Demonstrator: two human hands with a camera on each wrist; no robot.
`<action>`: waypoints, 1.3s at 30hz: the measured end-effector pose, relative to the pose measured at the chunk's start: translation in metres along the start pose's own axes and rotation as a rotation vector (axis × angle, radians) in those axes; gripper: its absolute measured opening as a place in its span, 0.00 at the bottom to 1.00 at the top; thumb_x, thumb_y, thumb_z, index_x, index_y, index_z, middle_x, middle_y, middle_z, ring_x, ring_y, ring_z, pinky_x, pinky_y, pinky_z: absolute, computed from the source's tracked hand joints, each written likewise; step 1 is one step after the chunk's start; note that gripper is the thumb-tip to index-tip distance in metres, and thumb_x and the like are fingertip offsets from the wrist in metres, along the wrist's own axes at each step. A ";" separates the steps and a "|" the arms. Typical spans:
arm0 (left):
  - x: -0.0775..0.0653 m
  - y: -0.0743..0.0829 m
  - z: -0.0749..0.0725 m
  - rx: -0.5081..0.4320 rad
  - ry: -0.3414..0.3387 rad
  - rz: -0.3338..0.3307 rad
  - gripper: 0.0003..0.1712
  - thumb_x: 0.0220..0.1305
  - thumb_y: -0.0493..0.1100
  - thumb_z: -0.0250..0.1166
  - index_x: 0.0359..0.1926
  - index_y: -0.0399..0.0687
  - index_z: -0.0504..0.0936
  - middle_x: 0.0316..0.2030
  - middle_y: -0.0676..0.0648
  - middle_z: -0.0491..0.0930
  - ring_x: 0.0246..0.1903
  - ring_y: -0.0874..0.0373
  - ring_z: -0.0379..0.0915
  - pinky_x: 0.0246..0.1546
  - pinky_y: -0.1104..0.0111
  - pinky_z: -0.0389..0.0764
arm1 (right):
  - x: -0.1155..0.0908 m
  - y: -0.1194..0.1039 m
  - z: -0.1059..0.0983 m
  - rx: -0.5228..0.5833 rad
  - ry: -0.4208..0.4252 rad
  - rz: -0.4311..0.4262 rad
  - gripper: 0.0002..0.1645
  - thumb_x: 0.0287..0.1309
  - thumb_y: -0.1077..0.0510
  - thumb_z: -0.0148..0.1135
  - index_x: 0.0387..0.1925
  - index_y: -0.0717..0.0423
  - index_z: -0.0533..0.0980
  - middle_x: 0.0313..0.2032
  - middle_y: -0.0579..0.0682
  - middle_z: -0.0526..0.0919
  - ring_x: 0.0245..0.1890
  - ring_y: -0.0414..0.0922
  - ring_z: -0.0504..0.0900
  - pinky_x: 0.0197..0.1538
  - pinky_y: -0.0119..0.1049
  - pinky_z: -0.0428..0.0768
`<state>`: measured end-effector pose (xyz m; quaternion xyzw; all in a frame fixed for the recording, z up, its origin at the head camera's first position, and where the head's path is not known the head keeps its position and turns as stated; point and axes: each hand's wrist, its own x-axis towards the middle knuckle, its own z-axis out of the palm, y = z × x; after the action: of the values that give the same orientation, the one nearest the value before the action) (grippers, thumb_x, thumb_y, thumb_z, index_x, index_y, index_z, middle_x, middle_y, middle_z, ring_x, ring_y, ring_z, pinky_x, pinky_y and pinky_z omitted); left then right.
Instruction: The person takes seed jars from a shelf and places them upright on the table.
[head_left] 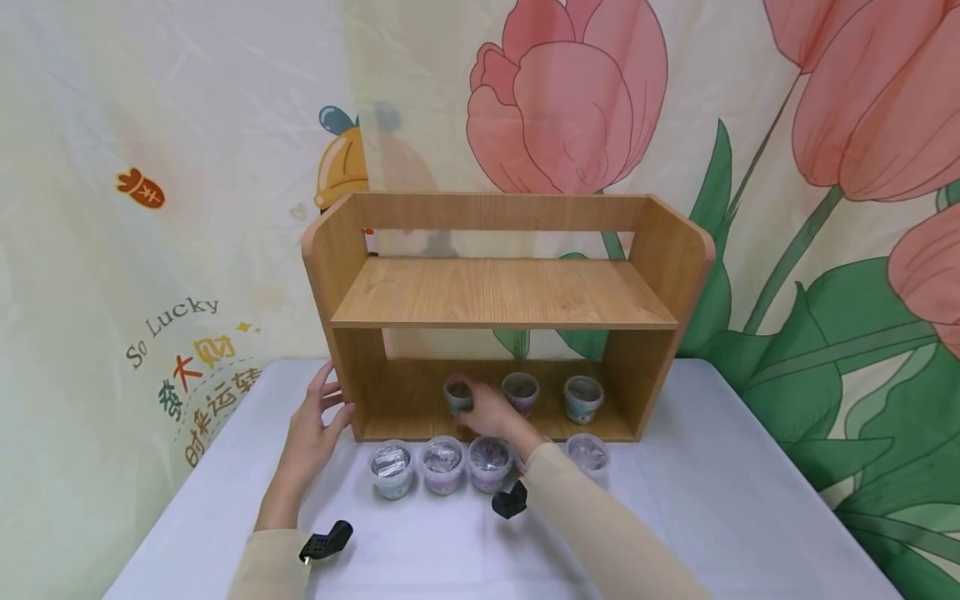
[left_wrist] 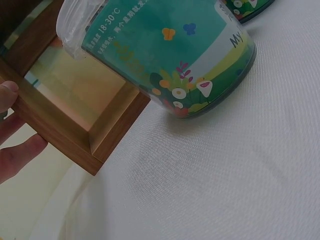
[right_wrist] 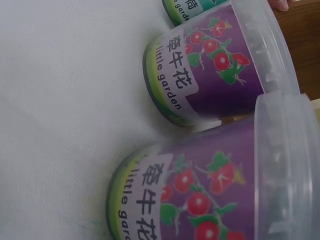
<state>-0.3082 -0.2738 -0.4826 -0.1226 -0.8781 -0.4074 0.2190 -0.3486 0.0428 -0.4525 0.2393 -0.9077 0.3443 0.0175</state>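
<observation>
My right hand [head_left: 491,411] reaches into the lower level of a wooden shelf [head_left: 502,312] and grips a small plant cup [head_left: 456,397] by its upper part. Two more plant cups, a purple one [head_left: 521,395] and a teal one [head_left: 583,400], stand to its right on that level. My left hand [head_left: 311,433] touches the shelf's left side panel [left_wrist: 60,140], its fingers along the outside near the front edge. In front of the shelf, lidded cups stand in a row, among them a teal cup [left_wrist: 175,55] and a purple morning-glory cup [right_wrist: 210,70].
A white cloth covers the table [head_left: 420,550]. The row's rightmost cup [head_left: 588,457] stands apart behind my right forearm, which partly covers the space beside it. A curtain [head_left: 247,83] with printed tulips hangs behind the shelf.
</observation>
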 end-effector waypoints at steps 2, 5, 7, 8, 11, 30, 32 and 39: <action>0.000 0.001 0.000 -0.007 -0.003 -0.006 0.58 0.75 0.34 0.66 0.85 0.80 0.39 0.68 0.34 0.73 0.63 0.33 0.77 0.51 0.43 0.88 | 0.001 0.000 0.001 0.007 0.014 -0.006 0.36 0.58 0.70 0.75 0.67 0.57 0.74 0.62 0.59 0.81 0.65 0.57 0.79 0.71 0.54 0.78; 0.000 0.002 -0.001 -0.012 -0.005 -0.013 0.58 0.75 0.34 0.66 0.85 0.79 0.39 0.68 0.34 0.73 0.63 0.32 0.77 0.51 0.43 0.88 | 0.002 0.001 0.003 0.012 0.046 -0.018 0.35 0.57 0.72 0.74 0.65 0.58 0.75 0.61 0.60 0.81 0.65 0.58 0.80 0.71 0.54 0.78; 0.000 0.002 -0.001 -0.012 -0.006 -0.014 0.58 0.75 0.33 0.66 0.85 0.79 0.39 0.67 0.34 0.73 0.63 0.32 0.77 0.51 0.43 0.88 | 0.003 0.003 0.005 0.010 0.071 -0.031 0.34 0.56 0.73 0.74 0.64 0.59 0.76 0.60 0.60 0.82 0.64 0.58 0.80 0.70 0.54 0.78; 0.000 0.002 -0.001 -0.012 -0.008 -0.013 0.58 0.75 0.33 0.66 0.85 0.79 0.39 0.67 0.34 0.73 0.63 0.32 0.77 0.51 0.43 0.88 | 0.003 0.003 0.006 0.013 0.082 -0.034 0.34 0.55 0.73 0.74 0.63 0.59 0.76 0.60 0.60 0.82 0.64 0.58 0.80 0.70 0.55 0.78; 0.000 0.001 0.000 -0.008 -0.007 -0.005 0.58 0.75 0.33 0.66 0.85 0.79 0.39 0.67 0.34 0.73 0.63 0.32 0.77 0.51 0.43 0.88 | 0.002 0.002 0.006 0.030 0.098 -0.029 0.33 0.56 0.73 0.74 0.63 0.59 0.77 0.60 0.60 0.82 0.64 0.58 0.80 0.70 0.55 0.77; 0.000 -0.001 0.002 -0.002 0.004 0.001 0.58 0.75 0.34 0.66 0.85 0.79 0.40 0.67 0.34 0.74 0.63 0.32 0.78 0.51 0.44 0.88 | -0.069 -0.027 -0.081 0.099 0.101 -0.095 0.32 0.61 0.66 0.76 0.66 0.46 0.79 0.59 0.54 0.80 0.57 0.51 0.76 0.54 0.45 0.86; -0.001 -0.002 0.002 -0.005 0.009 0.004 0.58 0.75 0.34 0.66 0.85 0.79 0.40 0.67 0.34 0.74 0.63 0.33 0.78 0.51 0.44 0.88 | -0.083 -0.022 -0.094 0.114 0.092 -0.105 0.33 0.61 0.66 0.76 0.66 0.46 0.79 0.60 0.55 0.78 0.58 0.52 0.76 0.53 0.45 0.88; -0.001 -0.004 0.003 -0.004 0.031 0.033 0.57 0.74 0.32 0.67 0.85 0.77 0.43 0.65 0.34 0.76 0.60 0.33 0.80 0.49 0.44 0.89 | -0.134 0.008 -0.138 0.132 0.139 -0.075 0.34 0.62 0.67 0.75 0.67 0.45 0.78 0.63 0.56 0.76 0.61 0.56 0.77 0.57 0.50 0.89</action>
<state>-0.3100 -0.2743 -0.4872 -0.1310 -0.8716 -0.4075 0.2389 -0.2520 0.1919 -0.3782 0.2494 -0.8700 0.4181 0.0777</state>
